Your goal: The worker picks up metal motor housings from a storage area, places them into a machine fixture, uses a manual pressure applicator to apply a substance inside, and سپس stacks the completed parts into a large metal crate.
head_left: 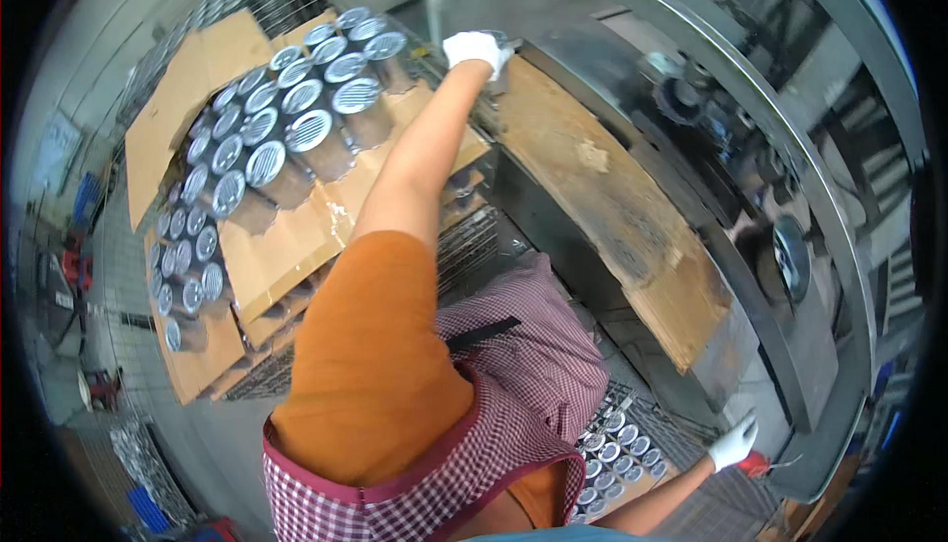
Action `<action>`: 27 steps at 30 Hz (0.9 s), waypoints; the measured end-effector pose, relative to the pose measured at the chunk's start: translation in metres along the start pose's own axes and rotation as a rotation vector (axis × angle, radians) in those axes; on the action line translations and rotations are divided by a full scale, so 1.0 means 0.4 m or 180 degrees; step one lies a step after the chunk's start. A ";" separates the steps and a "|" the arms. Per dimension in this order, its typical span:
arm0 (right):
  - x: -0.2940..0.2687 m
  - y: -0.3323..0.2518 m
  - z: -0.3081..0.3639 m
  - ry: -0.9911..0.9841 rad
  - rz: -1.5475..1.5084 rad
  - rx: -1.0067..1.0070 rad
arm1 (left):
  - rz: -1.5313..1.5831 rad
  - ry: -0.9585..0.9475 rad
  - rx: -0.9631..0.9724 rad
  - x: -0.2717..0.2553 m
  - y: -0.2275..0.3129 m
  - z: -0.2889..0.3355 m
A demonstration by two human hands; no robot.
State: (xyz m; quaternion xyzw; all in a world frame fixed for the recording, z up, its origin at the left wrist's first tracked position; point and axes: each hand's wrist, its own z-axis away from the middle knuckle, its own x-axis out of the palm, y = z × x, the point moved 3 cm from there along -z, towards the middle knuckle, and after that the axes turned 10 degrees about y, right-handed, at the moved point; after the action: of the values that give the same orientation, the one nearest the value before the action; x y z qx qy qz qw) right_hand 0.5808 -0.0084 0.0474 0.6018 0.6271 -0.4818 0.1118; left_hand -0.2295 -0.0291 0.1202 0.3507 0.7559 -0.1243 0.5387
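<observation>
Just visible at left: one pale rectangular sheet [57,153], unreadable. On brown cardboard [262,266], over twenty silver-ended cylinders [310,131]. With curled white-gloved left hand [474,51], apparently grips one half-hidden shiny metal cylinder [501,80] beside worn brown wooden board [592,187]. Cannot tell finger state of white-gloved right hand [735,442], near small red object [755,463].

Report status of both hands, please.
Left hand at metal cylinder, beside wooden board. Right hand beside red object. Grips unclear. Metal rail right of board.
</observation>
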 end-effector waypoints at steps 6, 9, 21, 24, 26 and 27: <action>0.013 -0.002 -0.020 -0.0040 0.0042 -0.0006 | -0.0033 0.0424 0.1166 0.005 0.143 0.107; 0.003 -0.017 -0.008 0.0049 0.0131 -0.0049 | 0.0576 0.0019 0.1659 -0.066 0.265 0.227; 0.030 0.035 -0.021 0.0138 0.0196 -0.0173 | 0.0676 0.0565 0.2380 -0.239 0.187 0.352; 0.015 0.016 -0.020 0.0189 0.0236 -0.0155 | -0.1331 -0.0576 0.2055 -0.180 -0.013 0.276; 0.013 -0.001 -0.024 0.0223 0.0350 -0.0096 | -0.2689 -0.1285 0.2067 -0.037 -0.170 0.246; 0.013 -0.001 -0.023 0.0202 0.0318 -0.0028 | -0.3172 -0.1768 0.1877 -0.019 -0.216 0.252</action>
State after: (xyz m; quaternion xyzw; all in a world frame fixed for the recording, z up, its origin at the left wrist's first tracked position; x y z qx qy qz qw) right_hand 0.5833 0.0016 0.0485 0.6469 0.6015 -0.4535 0.1183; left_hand -0.2123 -0.1514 0.0715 0.0455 0.5946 -0.6486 0.4730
